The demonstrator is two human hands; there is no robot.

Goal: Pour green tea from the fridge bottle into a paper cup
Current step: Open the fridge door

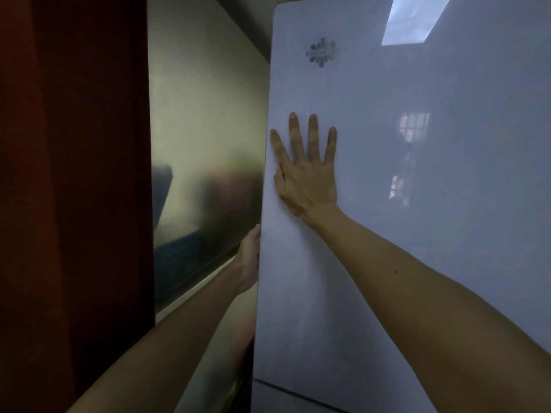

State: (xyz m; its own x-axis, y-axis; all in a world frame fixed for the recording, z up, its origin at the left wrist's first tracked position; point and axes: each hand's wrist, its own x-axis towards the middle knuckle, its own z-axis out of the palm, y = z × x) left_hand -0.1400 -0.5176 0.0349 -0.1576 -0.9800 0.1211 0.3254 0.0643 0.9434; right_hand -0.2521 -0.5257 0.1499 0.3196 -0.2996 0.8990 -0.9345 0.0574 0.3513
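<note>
A tall white glossy fridge door (417,204) fills the right of the head view, with a small grey flower logo near its top. My right hand (307,174) lies flat on the door near its left edge, fingers straight and spread. My left hand (249,257) reaches to the door's left edge lower down; its fingers go behind the edge and are hidden. The green tea bottle and the paper cup are out of sight.
A dark red-brown panel (74,204) stands close on the left. Between it and the fridge runs a shiny metallic wall (205,144). A seam (298,396) at the door's bottom marks a lower compartment.
</note>
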